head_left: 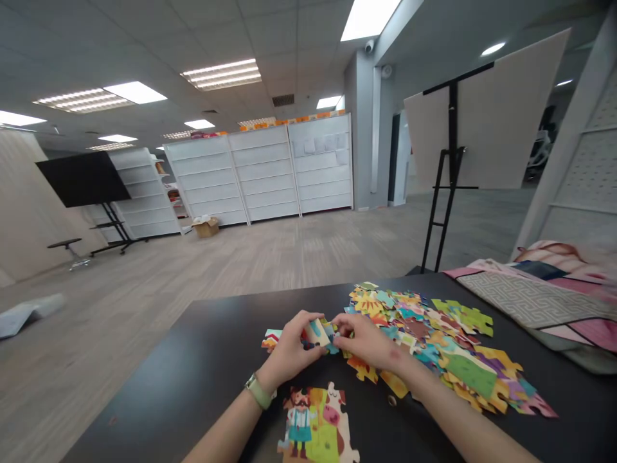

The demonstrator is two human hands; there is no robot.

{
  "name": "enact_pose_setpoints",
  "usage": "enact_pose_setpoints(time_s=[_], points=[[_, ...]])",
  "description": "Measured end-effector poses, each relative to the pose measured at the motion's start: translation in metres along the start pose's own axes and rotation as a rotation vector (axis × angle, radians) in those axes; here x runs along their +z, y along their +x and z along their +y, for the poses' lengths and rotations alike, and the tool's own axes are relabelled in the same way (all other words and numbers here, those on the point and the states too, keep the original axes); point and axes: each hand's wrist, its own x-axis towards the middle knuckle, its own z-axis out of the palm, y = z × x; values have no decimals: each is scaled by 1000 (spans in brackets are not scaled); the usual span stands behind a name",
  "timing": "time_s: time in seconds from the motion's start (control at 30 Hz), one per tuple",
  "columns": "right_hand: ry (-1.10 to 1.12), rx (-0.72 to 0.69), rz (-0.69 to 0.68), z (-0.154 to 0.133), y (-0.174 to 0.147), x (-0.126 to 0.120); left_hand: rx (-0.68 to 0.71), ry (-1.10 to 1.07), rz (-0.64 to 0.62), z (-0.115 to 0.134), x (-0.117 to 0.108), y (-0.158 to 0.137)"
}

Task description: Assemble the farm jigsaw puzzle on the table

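Note:
My left hand, with a pale green watch band on its wrist, is closed around a few jigsaw puzzle pieces with cream and blue faces. Fingers and thumb of my right hand pinch at the right edge of the same pieces; exactly what they grip is partly hidden. Under and beside my left hand lies another colourful piece. Nearer to me, a joined puzzle section shows a farmer and a cow. A big heap of loose puzzle pieces spreads beyond and beneath my right forearm.
All this lies on a black table. Folded pink and grey cloth covers its right end. Behind stand an easel with a white board, white shelves, a cardboard box and a screen on a stand.

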Motion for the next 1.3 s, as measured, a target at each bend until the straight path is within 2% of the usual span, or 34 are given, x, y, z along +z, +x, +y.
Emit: enact_pose_setpoints(time_s=[0.2, 0.4, 0.53, 0.6, 0.7, 0.77, 0.87, 0.97, 1.17, 1.3], points=[[161, 42, 51, 11, 6, -7, -52, -129, 35, -11, 6, 1], [225, 66, 66, 8, 4, 3, -57, -351, -58, -15, 14, -2], [157, 88, 132, 9, 7, 2, -84, -485, -100, -16, 17, -2], [82, 66, 205, 9, 7, -3, -66, -405, -79, -17, 17, -3], [-52, 13, 278, 6, 5, -14, -36, -142, -21, -17, 15, -4], [-150, -15, 263, 4, 0, -22, -17, 36, -36, -16, 11, -5], [-302, -13, 180, 5, -6, -35, 6, 245, -129, -15, 4, -7], [-435, 51, 189, 9, -6, -46, -11, 372, -147, -16, -1, -6], [-670, 300, 388, 25, -1, -59, -108, 416, -160, -29, -3, -5], [-764, 412, 329, 34, -7, -49, -87, 433, -190, -31, -3, -6]])
